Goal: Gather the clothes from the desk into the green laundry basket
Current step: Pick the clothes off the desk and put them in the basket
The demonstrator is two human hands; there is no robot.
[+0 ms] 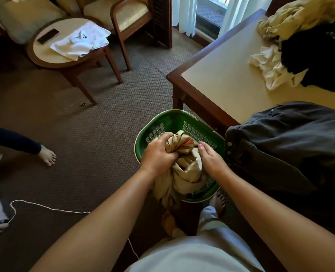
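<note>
The green laundry basket (169, 119) stands on the carpet by the desk's (225, 83) near corner. Over it, my left hand (158, 153) grips a bunched beige garment (184, 171) from the left. My right hand (211, 159) lies against the garment's right side, fingers fairly straight. Part of the cloth hangs over the basket's near rim. On the desk lie a dark grey garment (292, 140) at the near edge, a white cloth (268, 67), a black garment (317, 57) and a beige one (298, 16) farther back.
A round side table (43, 54) with white towels (82, 41) and a remote stands far left, with armchairs (127, 14) behind it. Another person's bare foot (47, 155) is at the left. A white cord (45, 207) trails on the carpet. My own feet are just below the basket.
</note>
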